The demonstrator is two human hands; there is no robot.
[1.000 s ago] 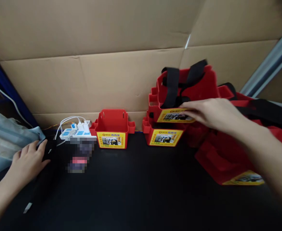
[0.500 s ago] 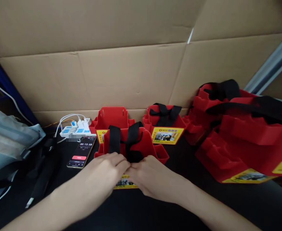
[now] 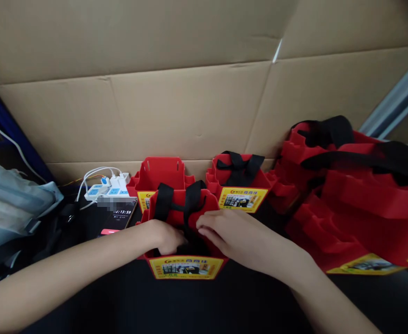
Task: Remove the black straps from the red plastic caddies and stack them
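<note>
A red tool pouch [image 3: 184,204] with a yellow label and black straps stands on the black table just in front of me. My left hand [image 3: 165,235] reaches into its open top, fingers curled inside and partly hidden. My right hand [image 3: 233,235] rests on the pouch's top right edge, fingers touching the black strap near the opening. Behind it stand an open red pouch [image 3: 162,174] without straps and another red pouch [image 3: 240,183] with folded black straps.
A heap of more red pouches [image 3: 357,195] with black straps lies at the right. A phone [image 3: 118,215] showing a timer and a white power strip [image 3: 108,188] sit at the left, beside a grey bag [image 3: 12,208]. Cardboard walls [image 3: 190,106] close the back.
My right hand carried a strapped pouch from the right stack to the table in front of me. My left hand left the bag at the left, and both hands have moved into the pouch's top.
</note>
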